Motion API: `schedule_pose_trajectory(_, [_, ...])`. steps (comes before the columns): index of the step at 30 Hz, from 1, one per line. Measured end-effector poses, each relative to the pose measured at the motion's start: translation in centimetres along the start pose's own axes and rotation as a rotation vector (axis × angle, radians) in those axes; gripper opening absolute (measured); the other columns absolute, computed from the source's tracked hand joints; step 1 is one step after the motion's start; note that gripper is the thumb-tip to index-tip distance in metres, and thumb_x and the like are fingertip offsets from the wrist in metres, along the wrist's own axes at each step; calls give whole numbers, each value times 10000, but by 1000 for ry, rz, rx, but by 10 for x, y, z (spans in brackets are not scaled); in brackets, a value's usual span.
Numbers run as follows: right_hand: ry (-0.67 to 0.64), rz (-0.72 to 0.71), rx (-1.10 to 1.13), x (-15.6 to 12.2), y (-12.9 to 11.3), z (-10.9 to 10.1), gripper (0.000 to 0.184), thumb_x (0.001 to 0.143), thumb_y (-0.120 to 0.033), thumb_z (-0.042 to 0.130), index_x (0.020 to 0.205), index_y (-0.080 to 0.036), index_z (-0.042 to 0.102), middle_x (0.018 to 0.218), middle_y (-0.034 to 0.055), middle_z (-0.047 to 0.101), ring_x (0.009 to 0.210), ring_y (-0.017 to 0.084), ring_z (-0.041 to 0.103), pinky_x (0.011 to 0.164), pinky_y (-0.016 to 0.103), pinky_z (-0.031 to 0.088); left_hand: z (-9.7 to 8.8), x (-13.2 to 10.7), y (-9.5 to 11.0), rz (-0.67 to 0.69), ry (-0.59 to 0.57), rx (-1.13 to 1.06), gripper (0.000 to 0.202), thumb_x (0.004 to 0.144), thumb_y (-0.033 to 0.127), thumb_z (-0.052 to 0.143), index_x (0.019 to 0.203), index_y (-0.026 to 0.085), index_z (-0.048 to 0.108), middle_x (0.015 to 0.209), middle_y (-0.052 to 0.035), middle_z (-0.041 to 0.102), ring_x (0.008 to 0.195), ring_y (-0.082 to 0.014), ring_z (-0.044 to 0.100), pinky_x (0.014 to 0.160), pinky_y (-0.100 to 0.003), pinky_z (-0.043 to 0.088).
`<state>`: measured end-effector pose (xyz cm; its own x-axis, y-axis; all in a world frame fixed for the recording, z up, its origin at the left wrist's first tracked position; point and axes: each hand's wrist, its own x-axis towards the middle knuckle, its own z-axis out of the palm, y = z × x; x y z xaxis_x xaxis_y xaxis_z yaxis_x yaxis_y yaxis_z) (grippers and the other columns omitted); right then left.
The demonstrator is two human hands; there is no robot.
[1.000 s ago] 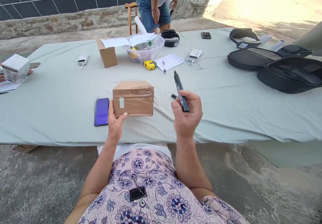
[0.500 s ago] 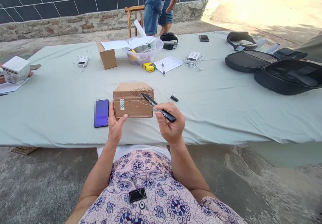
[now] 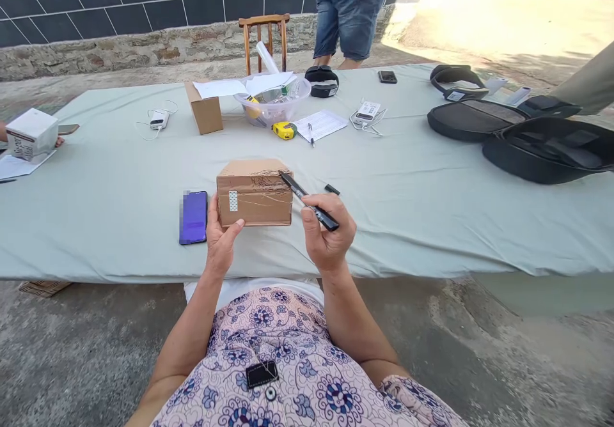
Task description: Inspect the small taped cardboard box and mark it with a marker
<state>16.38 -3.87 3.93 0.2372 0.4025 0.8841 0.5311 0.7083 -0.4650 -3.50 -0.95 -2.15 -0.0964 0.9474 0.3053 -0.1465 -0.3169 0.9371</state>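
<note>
A brown cardboard box [image 3: 261,206] is tilted up over the table's near side, with my left hand [image 3: 221,241] gripping its lower left corner, thumb on the front face. Dark scribbled strokes run along the box's upper front edge, and a patterned white sticker sits at its left. My right hand [image 3: 330,229] is closed around a black marker pen [image 3: 307,198]. The marker's tip meets the scribbled area near the box's upper right corner. Behind the right hand lies the black marker cap [image 3: 332,189]. A phone [image 3: 194,217] with a purple screen rests left of the box.
Farther back stand an open carton [image 3: 207,114], a plastic basin [image 3: 249,112] and a yellow tape measure [image 3: 284,130]. A pen lies on a paper sheet [image 3: 330,123]. Black cases [image 3: 542,152] occupy the right. At far left, another person's hand holds a white box [image 3: 32,134].
My right hand and the marker have shifted slightly right, the tip moving along the box's upper edge. In the background, a person in denim shorts has moved right.
</note>
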Motion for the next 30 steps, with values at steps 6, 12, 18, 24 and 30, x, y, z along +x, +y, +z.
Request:
schedule_pose_trajectory(6, [-6,79,28,-7,0,1,133,1020,-369,604,992,-272,691,841,25,756,716,196,719,670,355,578,-3,1,-3,-13,22,14,947,834,390,788,1661,350,329,1702,-74,441,1547,-305,464,1188,-378,494])
schedule_pose_trajectory(12, [223,241,-79,-8,36,-10,184,1006,-409,586,1037,-258,687,954,32,711,751,182,679,756,359,559,-1,2,-4,-14,24,-2,920,837,352,777,1652,343,350,1713,-72,423,1556,-298,452,1211,-377,470])
schedule_pose_trajectory(18, [-420,593,-567,-25,101,2,333,965,-290,534,1239,-204,704,1132,124,732,1068,268,645,966,409,517,-4,4,-15,-6,29,53,872,883,350,738,1657,330,336,1723,-86,403,1552,-284,459,1236,-394,445])
schedule_pose_trajectory(24, [-541,717,-694,-51,124,11,352,896,-244,639,1226,-209,757,1222,171,702,1174,337,558,1019,479,435,-8,17,-46,-38,61,79,840,878,371,745,1628,286,377,1711,-114,416,1572,-259,433,1253,-359,413])
schedule_pose_trajectory(30, [-526,741,-637,-52,117,7,442,923,-208,551,1340,-163,691,1478,236,591,1363,391,510,1090,581,434,-1,28,-69,-94,152,117,673,849,283,727,1487,222,521,1533,-145,602,1425,-253,593,1195,-389,473])
